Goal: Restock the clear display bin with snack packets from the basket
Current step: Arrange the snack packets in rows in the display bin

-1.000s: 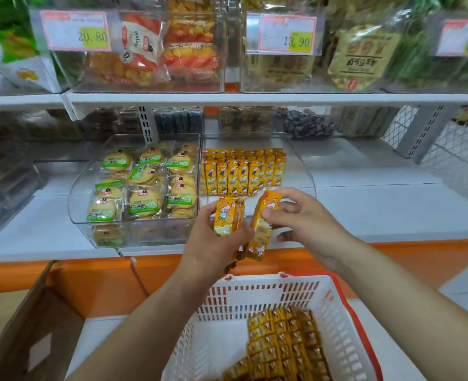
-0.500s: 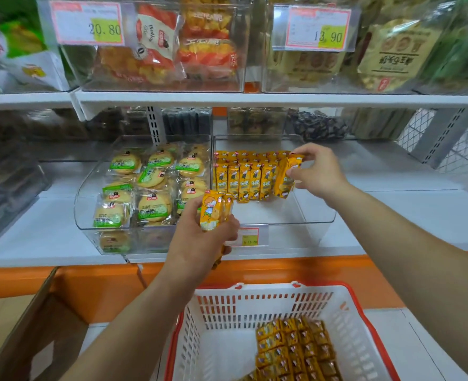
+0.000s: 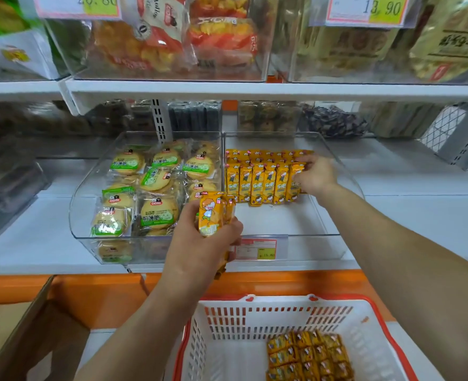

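A clear display bin (image 3: 334, 237) stands on the white shelf, with several yellow snack packets (image 3: 257, 182) lined upright in rows at its back. My right hand (image 3: 316, 174) reaches into the bin and holds one yellow packet (image 3: 295, 185) at the right end of the front row. My left hand (image 3: 200, 243) hovers in front of the bin and grips a small stack of yellow packets (image 3: 213, 215). Below, the white basket with a red rim (image 3: 255, 320) holds several more yellow packets (image 3: 310, 356).
A second clear bin (image 3: 90, 215) to the left holds round biscuit packs with green labels. An upper shelf (image 3: 255, 90) overhangs with more bins and price tags. A cardboard box (image 3: 35, 331) stands at the lower left. An orange ledge (image 3: 95, 292) runs below the shelf.
My right hand carried one packet from beside my left hand into the bin and now sets it at the right end of the front row. My left hand stays put with its stack.
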